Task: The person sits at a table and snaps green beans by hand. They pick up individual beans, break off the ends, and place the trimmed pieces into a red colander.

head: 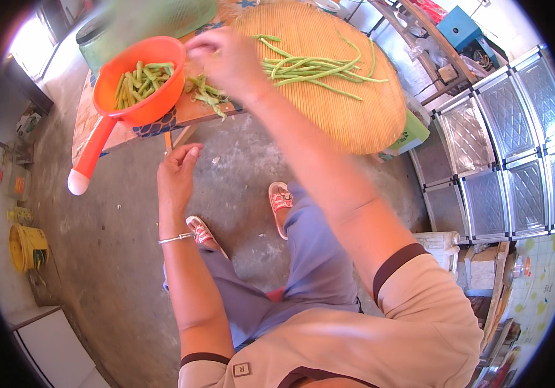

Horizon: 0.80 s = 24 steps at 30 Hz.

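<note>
An orange plastic ladle-like scoop with a white-tipped handle stands near the table's corner, holding short pieces of green bean. My right hand, blurred, is over the table just right of the scoop, fingers bent; whether anything is between them cannot be told. Below it lies a small heap of bean trimmings. Long green beans rest on a round ribbed tray to the right. My left hand, with a bangle at the wrist, hangs in front of the table edge, thumb against curled fingers; no bean shows in it.
A green mesh cover and a dark-rimmed container are behind the scoop. Right of the table stand a shelf and clear-fronted drawers. A yellow bucket is at the left wall; my sandalled feet are below the table.
</note>
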{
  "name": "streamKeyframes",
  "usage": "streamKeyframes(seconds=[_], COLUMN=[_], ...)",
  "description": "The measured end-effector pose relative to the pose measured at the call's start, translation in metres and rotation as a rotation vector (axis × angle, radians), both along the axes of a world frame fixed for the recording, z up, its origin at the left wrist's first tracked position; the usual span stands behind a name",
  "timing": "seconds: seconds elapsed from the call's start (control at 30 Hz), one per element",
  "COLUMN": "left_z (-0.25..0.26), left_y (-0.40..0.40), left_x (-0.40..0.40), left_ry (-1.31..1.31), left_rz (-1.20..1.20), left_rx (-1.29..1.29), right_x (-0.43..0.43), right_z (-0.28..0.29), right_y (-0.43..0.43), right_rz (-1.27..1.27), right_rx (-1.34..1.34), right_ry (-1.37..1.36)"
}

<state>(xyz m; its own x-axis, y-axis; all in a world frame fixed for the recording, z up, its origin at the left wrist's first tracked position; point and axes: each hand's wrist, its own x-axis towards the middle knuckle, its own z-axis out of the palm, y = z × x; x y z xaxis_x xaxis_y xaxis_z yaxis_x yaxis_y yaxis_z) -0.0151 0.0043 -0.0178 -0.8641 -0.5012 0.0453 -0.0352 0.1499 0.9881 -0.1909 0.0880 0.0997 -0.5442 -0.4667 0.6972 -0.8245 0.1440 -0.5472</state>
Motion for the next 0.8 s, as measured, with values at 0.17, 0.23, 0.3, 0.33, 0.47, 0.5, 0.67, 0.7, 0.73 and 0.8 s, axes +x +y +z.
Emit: streamKeyframes(seconds=[0.17,0.23,0.3,0.33,0.47,0.5,0.67,0.7,0.73,0.8], left_z=[0.0,0.003,0.002,0.003,0.008,0.007,0.001,0.001,0.0,0.0], left_y=[0.002,0.008,0.008,0.009,0.012,0.012,0.008,0.008,0.007,0.008], left_x=[0.001,-0.004,-0.004,-0.003,-0.001,-0.002,-0.002,-0.002,-0.001,-0.001], left_ry=[-0.022,-0.032,-0.048,-0.054,-0.109,-0.102,-0.072,-0.07,-0.076,-0.066], left_rz=[-0.034,-0.069,-0.086,-0.097,-0.146,-0.149,-0.129,-0.129,-0.124,-0.115], left_rx=[-0.058,-0.036,-0.031,-0.025,-0.021,-0.017,-0.02,-0.025,-0.033,-0.028], right_x=[-0.079,-0.088,-0.088,-0.088,-0.084,-0.086,-0.065,-0.053,-0.04,-0.016], right_z=[-0.003,-0.005,-0.01,-0.012,-0.006,-0.001,0.047,0.061,0.071,0.092], right_y=[0.088,0.11,0.116,0.118,0.121,0.122,0.118,0.117,0.112,0.104], right_rz=[-0.419,-0.453,-0.418,-0.386,-0.375,-0.418,-0.491,-0.443,-0.389,-0.045], right_rx=[0.612,0.833,0.857,0.842,0.827,0.731,0.122,0.003,-0.119,-0.384], right_ry=[0.084,0.113,0.059,0.029,0.085,0.139,0.401,0.412,0.413,0.335])
